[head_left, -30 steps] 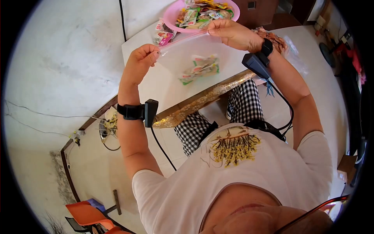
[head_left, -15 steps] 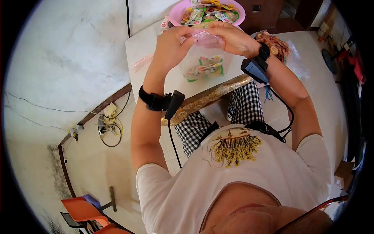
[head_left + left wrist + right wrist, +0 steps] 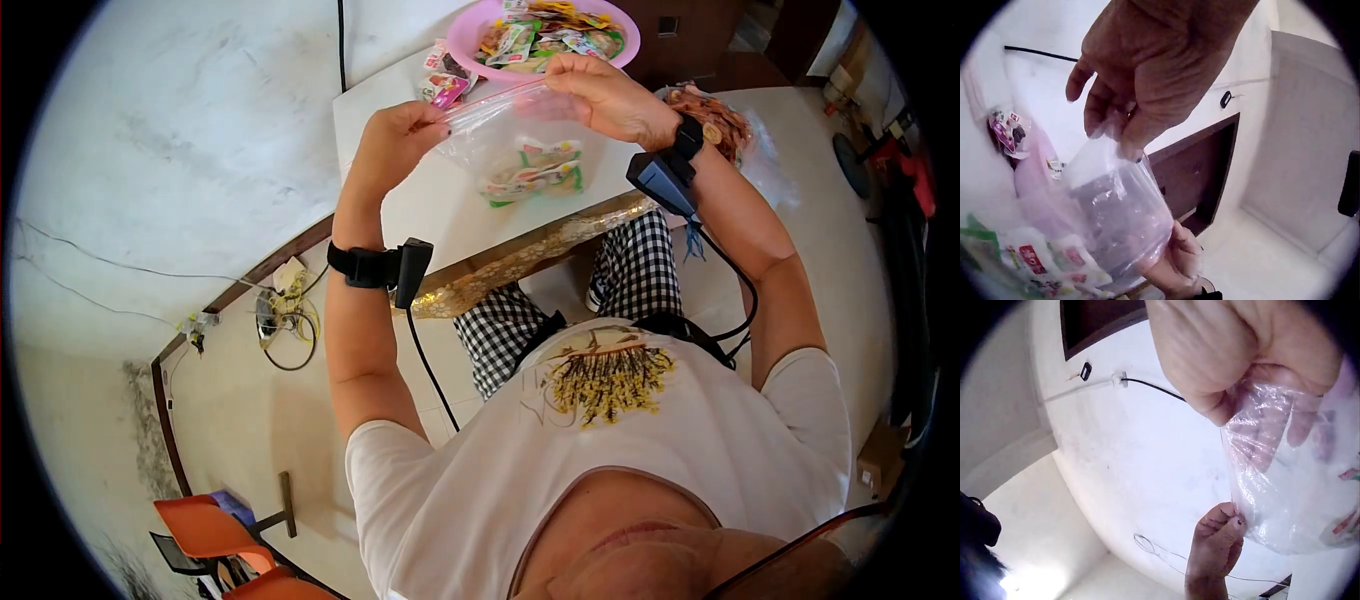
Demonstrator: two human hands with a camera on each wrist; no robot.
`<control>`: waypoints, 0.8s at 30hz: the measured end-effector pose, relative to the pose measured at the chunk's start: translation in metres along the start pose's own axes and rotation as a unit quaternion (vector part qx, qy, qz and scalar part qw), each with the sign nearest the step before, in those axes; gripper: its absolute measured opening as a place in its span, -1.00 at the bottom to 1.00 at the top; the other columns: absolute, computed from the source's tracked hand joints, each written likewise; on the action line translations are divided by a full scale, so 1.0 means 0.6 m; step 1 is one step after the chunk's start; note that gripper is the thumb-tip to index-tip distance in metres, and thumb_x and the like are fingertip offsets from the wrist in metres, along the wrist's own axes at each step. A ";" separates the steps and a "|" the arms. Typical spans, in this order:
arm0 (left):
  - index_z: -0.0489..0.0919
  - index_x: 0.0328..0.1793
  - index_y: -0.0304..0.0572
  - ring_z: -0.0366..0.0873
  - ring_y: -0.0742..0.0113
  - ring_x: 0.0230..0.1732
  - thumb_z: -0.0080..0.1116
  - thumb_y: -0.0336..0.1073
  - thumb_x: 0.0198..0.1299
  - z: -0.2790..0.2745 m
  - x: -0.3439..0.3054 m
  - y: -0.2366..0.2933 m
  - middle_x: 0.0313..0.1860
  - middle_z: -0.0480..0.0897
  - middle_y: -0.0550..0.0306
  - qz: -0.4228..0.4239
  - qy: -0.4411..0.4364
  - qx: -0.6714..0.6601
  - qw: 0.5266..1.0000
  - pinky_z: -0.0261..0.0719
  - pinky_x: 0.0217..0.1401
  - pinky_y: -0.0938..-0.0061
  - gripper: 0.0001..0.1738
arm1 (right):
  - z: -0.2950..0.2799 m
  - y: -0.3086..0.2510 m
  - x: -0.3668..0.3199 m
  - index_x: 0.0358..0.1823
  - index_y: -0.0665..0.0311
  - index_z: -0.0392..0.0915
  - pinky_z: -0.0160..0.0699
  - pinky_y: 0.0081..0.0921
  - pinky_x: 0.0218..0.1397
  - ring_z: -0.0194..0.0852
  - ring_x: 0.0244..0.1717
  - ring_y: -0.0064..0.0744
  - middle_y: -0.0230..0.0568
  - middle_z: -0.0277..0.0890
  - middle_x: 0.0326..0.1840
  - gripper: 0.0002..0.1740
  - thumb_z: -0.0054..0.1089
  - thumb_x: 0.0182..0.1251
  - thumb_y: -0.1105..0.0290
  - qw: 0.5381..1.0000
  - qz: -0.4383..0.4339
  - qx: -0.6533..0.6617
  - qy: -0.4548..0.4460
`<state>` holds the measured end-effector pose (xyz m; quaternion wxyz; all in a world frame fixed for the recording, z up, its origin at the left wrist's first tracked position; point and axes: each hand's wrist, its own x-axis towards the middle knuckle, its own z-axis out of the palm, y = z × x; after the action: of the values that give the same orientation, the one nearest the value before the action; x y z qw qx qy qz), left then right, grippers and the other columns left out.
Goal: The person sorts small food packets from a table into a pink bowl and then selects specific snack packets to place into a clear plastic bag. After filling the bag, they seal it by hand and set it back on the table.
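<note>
A clear plastic zip bag (image 3: 515, 140) hangs over the white table (image 3: 400, 200), with several green and red snack packets (image 3: 532, 175) in its bottom. My left hand (image 3: 400, 135) pinches the bag's left top corner. My right hand (image 3: 600, 90) pinches the right top corner, so the bag's mouth is stretched between them. In the left wrist view my fingers (image 3: 1129, 119) grip the bag (image 3: 1119, 212) from above. In the right wrist view the bag (image 3: 1291, 481) hangs below my right hand (image 3: 1241, 356), and the left hand (image 3: 1219, 537) shows beyond it.
A pink bowl (image 3: 470, 25) heaped with snack packets stands at the table's far edge, with loose packets (image 3: 443, 85) beside it. A clear bag of reddish snacks (image 3: 715, 115) lies to the right. Gold trim (image 3: 520, 260) edges the table's near side. An orange chair (image 3: 205, 530) stands on the floor.
My hands were close together at the bag's top half a second ago; now the left hand has pulled away leftward, stretching the bag's mouth wide again.
</note>
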<state>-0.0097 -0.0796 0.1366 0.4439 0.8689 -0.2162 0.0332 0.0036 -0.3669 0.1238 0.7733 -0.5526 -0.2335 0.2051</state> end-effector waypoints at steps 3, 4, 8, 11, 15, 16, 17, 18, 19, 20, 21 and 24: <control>0.63 -0.22 -0.31 0.45 0.63 -0.31 0.23 -0.44 0.20 -0.009 -0.013 -0.008 -0.38 0.61 0.35 -0.063 -0.002 -0.032 0.997 0.42 -0.20 0.69 -0.91 | 0.005 0.000 0.003 -0.16 0.21 0.40 0.54 -0.36 0.24 0.59 0.12 -0.31 -0.11 0.59 0.02 -0.92 -0.06 0.48 0.40 1.000 -0.006 -0.008 -0.001; 0.63 -0.22 -0.29 0.46 0.62 -0.30 0.23 -0.42 0.20 -0.010 -0.015 -0.016 -0.37 0.61 0.35 -0.064 0.004 -0.071 0.995 0.42 -0.18 0.68 -0.92 | 0.007 0.001 0.004 -0.16 0.21 0.40 0.54 -0.36 0.24 0.59 0.12 -0.31 -0.12 0.59 0.01 -0.92 -0.06 0.48 0.40 1.000 -0.009 -0.009 -0.002; 0.61 -0.24 -0.17 0.52 0.54 -0.24 0.21 -0.38 0.23 -0.004 -0.020 -0.063 -0.32 0.62 0.33 -0.075 0.019 -0.261 0.962 0.46 -0.08 0.60 -0.95 | 0.012 -0.001 0.006 -0.14 0.23 0.42 0.53 -0.39 0.25 0.58 0.12 -0.32 -0.17 0.58 0.00 -0.90 -0.06 0.48 0.40 0.999 -0.022 -0.025 -0.006; 0.60 -0.23 -0.13 0.57 0.46 -0.20 0.20 -0.36 0.25 0.015 -0.025 -0.074 -0.25 0.65 0.28 -0.080 0.047 -0.418 0.904 0.50 -0.05 0.50 -0.95 | 0.006 0.001 0.009 -0.13 0.24 0.42 0.53 -0.42 0.24 0.57 0.15 -0.33 -0.20 0.56 -0.01 -0.89 -0.06 0.49 0.38 0.998 -0.037 -0.033 -0.026; 0.60 -0.28 -0.16 0.55 0.43 -0.31 0.21 -0.40 0.23 0.054 -0.030 -0.049 -0.33 0.64 0.23 -0.081 0.123 -0.537 0.830 0.47 -0.15 0.49 -0.97 | 0.005 -0.001 0.001 -0.14 0.23 0.43 0.50 -0.59 0.00 0.55 0.08 -0.49 -0.34 0.53 -0.10 -0.87 -0.03 0.49 0.34 0.994 -0.061 -0.096 -0.002; 0.60 -0.26 -0.16 0.55 0.43 -0.31 0.20 -0.42 0.23 0.058 -0.028 -0.051 -0.32 0.64 0.22 -0.062 0.131 -0.532 0.834 0.47 -0.16 0.50 -0.98 | 0.006 -0.002 -0.002 -0.15 0.23 0.44 0.48 -0.64 -0.07 0.56 0.02 -0.56 -0.39 0.52 -0.14 -0.87 -0.02 0.50 0.33 0.990 -0.067 -0.124 0.016; 0.60 -0.25 -0.17 0.54 0.43 -0.31 0.19 -0.43 0.24 0.062 -0.025 -0.056 -0.31 0.64 0.20 -0.043 0.139 -0.526 0.838 0.48 -0.16 0.50 -0.99 | -0.004 0.001 -0.002 -0.17 0.22 0.45 0.42 -0.67 -0.12 0.50 -0.06 -0.62 -0.43 0.49 -0.19 -0.87 -0.01 0.49 0.33 0.983 -0.085 -0.161 0.015; 0.60 -0.24 -0.18 0.54 0.43 -0.32 0.19 -0.45 0.24 0.064 -0.023 -0.057 -0.30 0.64 0.19 -0.025 0.148 -0.519 0.841 0.49 -0.17 0.50 -0.99 | -0.015 0.002 0.000 -0.19 0.22 0.45 0.37 -0.69 -0.17 0.45 -0.15 -0.68 -0.47 0.45 -0.24 -0.86 0.00 0.49 0.33 0.975 -0.102 -0.197 0.013; 0.60 -0.24 -0.19 0.54 0.43 -0.32 0.17 -0.47 0.24 0.065 -0.023 -0.057 -0.29 0.64 0.17 -0.013 0.163 -0.506 0.847 0.49 -0.18 0.52 -0.98 | -0.022 0.004 0.000 -0.20 0.22 0.46 0.32 -0.72 -0.22 0.39 -0.23 -0.74 -0.51 0.42 -0.28 -0.86 0.01 0.49 0.32 0.965 -0.119 -0.233 0.012; 0.59 -0.24 -0.20 0.54 0.43 -0.32 0.15 -0.48 0.25 0.065 -0.022 -0.055 -0.28 0.64 0.15 -0.003 0.178 -0.492 0.852 0.50 -0.19 0.53 -0.97 | -0.027 0.007 -0.003 -0.22 0.22 0.46 0.31 -0.72 -0.22 0.32 -0.27 -0.74 -0.53 0.40 -0.31 -0.85 0.02 0.48 0.32 0.959 -0.120 -0.257 0.026; 0.59 -0.23 -0.22 0.54 0.42 -0.33 0.14 -0.50 0.26 0.064 -0.021 -0.050 -0.26 0.65 0.14 0.008 0.193 -0.478 0.857 0.50 -0.20 0.54 -0.96 | -0.024 0.001 -0.007 -0.24 0.23 0.47 0.31 -0.73 -0.21 0.26 -0.31 -0.75 -0.55 0.37 -0.33 -0.85 0.04 0.48 0.32 0.951 -0.121 -0.281 0.040; 0.53 -0.22 -0.28 0.57 0.41 -0.29 0.07 -0.53 0.29 0.075 -0.016 -0.035 -0.23 0.66 0.05 0.039 0.254 -0.443 0.859 0.55 -0.19 0.55 -0.96 | -0.026 0.002 -0.008 -0.25 0.25 0.50 0.33 -0.73 -0.22 0.25 -0.34 -0.76 -0.56 0.38 -0.37 -0.84 0.06 0.46 0.32 0.943 -0.108 -0.311 0.056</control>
<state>-0.0158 -0.1013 0.0913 0.8201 0.5325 -0.1216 0.1707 0.0086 -0.3810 0.1176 0.5920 -0.7478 -0.3005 0.0068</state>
